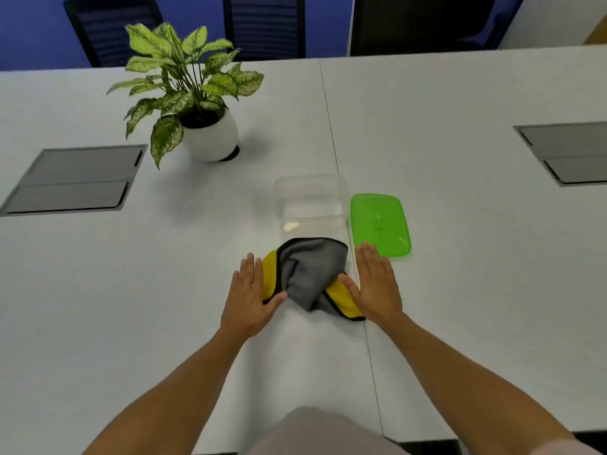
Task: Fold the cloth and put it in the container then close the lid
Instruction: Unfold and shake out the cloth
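A crumpled cloth [310, 270], grey on one side and yellow on the other with a dark hem, lies on the white table in front of me. My left hand [249, 295] rests flat at its left edge, thumb touching the cloth. My right hand [374, 285] lies flat at its right edge, thumb on the yellow part. Both hands have fingers extended and hold nothing. Just beyond the cloth stands a clear plastic container [312, 201], open and empty. Its green lid [381, 224] lies flat on the table to the container's right.
A potted plant [193, 93] in a white pot stands at the back left. Grey cable hatches sit in the table at the left [74, 180] and at the right [568, 152]. Dark chairs [266, 24] line the far edge. A seam runs down the table.
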`<action>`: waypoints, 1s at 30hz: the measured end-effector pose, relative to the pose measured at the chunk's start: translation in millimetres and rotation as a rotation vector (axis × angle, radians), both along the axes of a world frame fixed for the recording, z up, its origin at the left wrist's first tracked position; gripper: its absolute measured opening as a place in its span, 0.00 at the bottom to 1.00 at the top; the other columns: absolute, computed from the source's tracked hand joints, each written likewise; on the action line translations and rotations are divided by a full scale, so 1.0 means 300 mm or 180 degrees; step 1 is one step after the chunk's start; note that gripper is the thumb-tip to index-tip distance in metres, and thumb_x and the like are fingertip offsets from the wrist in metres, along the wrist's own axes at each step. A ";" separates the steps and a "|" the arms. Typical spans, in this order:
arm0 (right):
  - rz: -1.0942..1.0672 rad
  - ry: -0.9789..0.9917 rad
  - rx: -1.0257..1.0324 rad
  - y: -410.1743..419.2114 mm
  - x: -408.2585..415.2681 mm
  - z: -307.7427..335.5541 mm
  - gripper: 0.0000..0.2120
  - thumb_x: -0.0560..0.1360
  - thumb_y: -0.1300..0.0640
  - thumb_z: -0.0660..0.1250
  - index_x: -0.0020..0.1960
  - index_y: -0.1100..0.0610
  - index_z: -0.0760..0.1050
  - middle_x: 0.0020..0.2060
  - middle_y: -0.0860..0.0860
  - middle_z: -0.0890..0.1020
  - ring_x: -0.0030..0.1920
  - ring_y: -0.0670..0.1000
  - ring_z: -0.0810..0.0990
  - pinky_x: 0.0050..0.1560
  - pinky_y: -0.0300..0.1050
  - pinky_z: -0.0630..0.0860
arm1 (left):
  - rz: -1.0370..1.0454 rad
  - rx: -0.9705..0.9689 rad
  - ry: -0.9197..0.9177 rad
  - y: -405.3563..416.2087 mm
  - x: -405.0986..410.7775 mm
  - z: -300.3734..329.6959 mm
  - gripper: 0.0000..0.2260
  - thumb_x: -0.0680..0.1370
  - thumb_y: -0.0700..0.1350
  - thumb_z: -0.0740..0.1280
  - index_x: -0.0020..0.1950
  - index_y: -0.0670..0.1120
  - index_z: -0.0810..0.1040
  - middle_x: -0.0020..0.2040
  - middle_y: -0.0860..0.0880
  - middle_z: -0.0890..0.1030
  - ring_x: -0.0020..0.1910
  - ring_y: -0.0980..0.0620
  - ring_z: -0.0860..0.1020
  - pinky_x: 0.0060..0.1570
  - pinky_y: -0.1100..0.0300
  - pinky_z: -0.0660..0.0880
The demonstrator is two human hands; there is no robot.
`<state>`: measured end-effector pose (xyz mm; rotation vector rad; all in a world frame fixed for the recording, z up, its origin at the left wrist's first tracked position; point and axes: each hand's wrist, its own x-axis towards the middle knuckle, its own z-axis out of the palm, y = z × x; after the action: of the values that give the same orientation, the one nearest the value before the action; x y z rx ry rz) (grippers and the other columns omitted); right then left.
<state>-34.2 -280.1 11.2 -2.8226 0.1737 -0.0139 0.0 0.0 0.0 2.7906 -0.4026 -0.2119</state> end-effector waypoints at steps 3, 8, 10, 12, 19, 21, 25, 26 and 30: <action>0.0326 0.0507 0.0055 0.028 -0.058 -0.071 0.43 0.72 0.29 0.37 0.76 0.56 0.57 0.76 0.55 0.60 0.76 0.54 0.57 0.74 0.55 0.57 | 0.0182 -0.0112 0.0472 -0.007 -0.046 -0.049 0.42 0.77 0.62 0.60 0.77 0.45 0.37 0.79 0.45 0.41 0.78 0.45 0.46 0.75 0.54 0.48; 0.0644 0.0563 0.0099 0.067 -0.114 -0.141 0.29 0.73 0.36 0.61 0.61 0.59 0.74 0.62 0.59 0.77 0.60 0.61 0.77 0.56 0.54 0.77 | 0.0703 -0.0362 0.0533 -0.021 -0.065 -0.077 0.27 0.79 0.46 0.63 0.76 0.43 0.59 0.75 0.43 0.64 0.71 0.44 0.68 0.65 0.52 0.69; 0.0636 0.0490 0.0119 0.073 -0.116 -0.151 0.20 0.70 0.47 0.70 0.56 0.59 0.77 0.54 0.58 0.81 0.51 0.61 0.81 0.46 0.52 0.78 | 0.0911 -0.0554 0.0398 -0.033 -0.050 -0.073 0.14 0.79 0.43 0.62 0.64 0.42 0.72 0.62 0.42 0.77 0.58 0.43 0.77 0.53 0.55 0.73; 0.0562 0.0347 0.0213 0.082 -0.111 -0.142 0.14 0.70 0.54 0.70 0.53 0.59 0.78 0.49 0.57 0.82 0.46 0.60 0.81 0.40 0.51 0.77 | 0.1074 -0.0683 0.0284 -0.041 -0.034 -0.060 0.09 0.80 0.43 0.60 0.54 0.41 0.77 0.50 0.43 0.81 0.46 0.44 0.79 0.43 0.58 0.71; 0.0096 0.0568 0.0943 0.056 -0.093 -0.109 0.11 0.76 0.58 0.63 0.56 0.56 0.79 0.49 0.56 0.84 0.48 0.58 0.82 0.42 0.43 0.72 | 0.1369 -0.1721 0.0083 -0.059 0.015 0.029 0.10 0.82 0.44 0.58 0.51 0.42 0.77 0.43 0.48 0.78 0.42 0.49 0.77 0.43 0.60 0.69; 0.0362 0.1011 0.0829 0.052 -0.079 -0.078 0.08 0.76 0.53 0.64 0.50 0.55 0.79 0.45 0.54 0.83 0.46 0.57 0.81 0.38 0.41 0.68 | 0.1473 -0.1963 -0.0080 -0.081 0.035 0.077 0.11 0.82 0.46 0.57 0.53 0.42 0.76 0.46 0.48 0.77 0.44 0.50 0.76 0.45 0.61 0.69; 0.0397 0.0761 0.0656 0.059 -0.038 0.000 0.16 0.74 0.40 0.63 0.46 0.52 0.78 0.44 0.52 0.82 0.46 0.55 0.80 0.38 0.44 0.70 | 0.1318 -0.2301 -0.0545 -0.137 0.082 0.202 0.10 0.82 0.43 0.57 0.57 0.40 0.75 0.50 0.48 0.75 0.48 0.53 0.73 0.48 0.72 0.68; 0.0318 0.0463 0.0753 0.065 -0.019 0.026 0.17 0.75 0.40 0.63 0.49 0.53 0.77 0.47 0.52 0.82 0.48 0.54 0.80 0.42 0.45 0.73 | 0.1173 -0.2345 -0.0688 -0.151 0.092 0.239 0.09 0.81 0.40 0.58 0.57 0.39 0.75 0.50 0.48 0.74 0.48 0.53 0.73 0.48 0.76 0.67; 0.0184 -0.0810 0.1248 0.096 0.091 0.218 0.22 0.72 0.44 0.69 0.60 0.55 0.72 0.56 0.52 0.77 0.57 0.52 0.74 0.57 0.50 0.74 | 0.0395 -0.2338 -0.1176 -0.206 0.128 0.375 0.07 0.79 0.37 0.60 0.52 0.37 0.76 0.47 0.44 0.75 0.45 0.58 0.71 0.48 0.77 0.66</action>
<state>-6.9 -251.3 76.5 -2.4062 0.0311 -0.2918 38.4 -61.7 112.5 2.1018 -0.3049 0.4088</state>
